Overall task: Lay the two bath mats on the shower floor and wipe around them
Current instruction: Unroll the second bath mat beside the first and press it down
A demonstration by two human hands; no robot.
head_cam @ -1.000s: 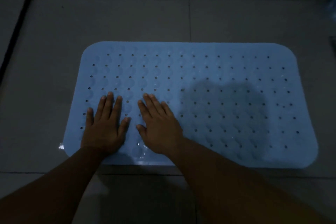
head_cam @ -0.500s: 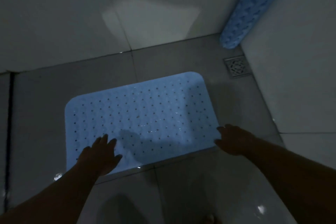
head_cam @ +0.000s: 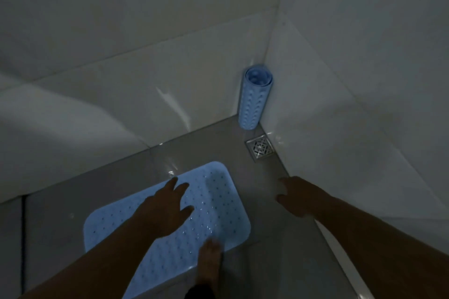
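A light blue bath mat (head_cam: 218, 204) with small holes lies flat on the grey shower floor (head_cam: 272, 238). A second blue mat (head_cam: 254, 99), rolled into a tube, stands upright in the far corner where the two walls meet. My left hand (head_cam: 165, 211) is in the air above the flat mat, fingers spread, holding nothing. My right hand (head_cam: 295, 195) is stretched out over the bare floor to the right of the mat, fingers loose and empty. A bare foot (head_cam: 210, 262) stands on the mat's near edge.
A square metal floor drain (head_cam: 260, 150) sits in the floor just in front of the rolled mat. White tiled walls (head_cam: 340, 104) close off the back and right side. A dark grout gap (head_cam: 23, 238) runs along the floor at left.
Both hands have come up off the flat mat and the view has risen and swung right. The rolled mat in the corner and the foot have come into view.
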